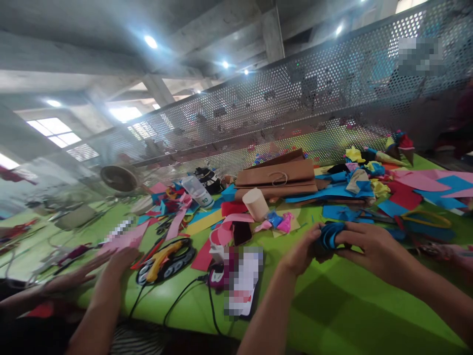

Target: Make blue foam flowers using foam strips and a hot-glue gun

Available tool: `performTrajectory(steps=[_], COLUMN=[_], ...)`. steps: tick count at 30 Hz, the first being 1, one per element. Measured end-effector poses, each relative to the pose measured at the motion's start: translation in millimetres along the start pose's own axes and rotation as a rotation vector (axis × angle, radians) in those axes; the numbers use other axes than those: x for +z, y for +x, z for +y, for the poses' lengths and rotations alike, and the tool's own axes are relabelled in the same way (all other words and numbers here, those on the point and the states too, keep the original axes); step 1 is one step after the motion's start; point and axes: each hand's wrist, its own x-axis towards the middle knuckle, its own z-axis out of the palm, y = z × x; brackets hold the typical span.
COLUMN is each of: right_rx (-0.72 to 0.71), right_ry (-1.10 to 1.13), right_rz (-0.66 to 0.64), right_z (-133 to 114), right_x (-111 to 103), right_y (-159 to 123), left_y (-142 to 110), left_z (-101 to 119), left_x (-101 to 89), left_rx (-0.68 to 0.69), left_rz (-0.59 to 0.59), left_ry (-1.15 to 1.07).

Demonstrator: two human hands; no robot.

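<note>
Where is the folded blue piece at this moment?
In the head view, the folded blue piece is right of centre, held between the person's left hand and right hand, over the green table.

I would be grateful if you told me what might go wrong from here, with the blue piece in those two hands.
The blue piece is curled in layers between the left hand and right hand; it might spring loose if the fingers ease.
The phone lies beside the left forearm, which could nudge it.
A black cord runs from the yellow tool toward the table's near edge; a snag might drag the tool.
</note>
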Motion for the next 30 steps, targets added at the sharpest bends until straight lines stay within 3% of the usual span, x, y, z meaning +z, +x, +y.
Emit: performTrajectory(steps=[8, 13, 17, 22, 26, 30], right_rx=[0.062, 0.165, 0.218, 0.442, 0.51, 0.492], right_ry=[0.187, 0.284, 0.396, 0.429, 0.42, 0.486], right_rz=[0.092, 0.188, 0.194, 0.307, 0.264, 0.283], right_z=[0, -11, -19, -11, -4, -7], right_x=[-13, -16, -13, -9, -6, -1], right_y=[-6, -10, -14, -22, -27, -26], left_y=[2, 3, 3, 4, 3, 3], left_z=[0, 3, 4, 8, 11, 11], left_x=[-0.9, 3.8, 5.7, 1.2, 0.3, 1.8], left_rx=[0.057, 0.102, 0.125, 0.205, 0.241, 0.241], left_rz=[-0.003, 0.059, 0.152, 0.196, 0.187, 0.198], left_ry=[0.034, 0.074, 0.045, 0.004, 0.01, 0.042])
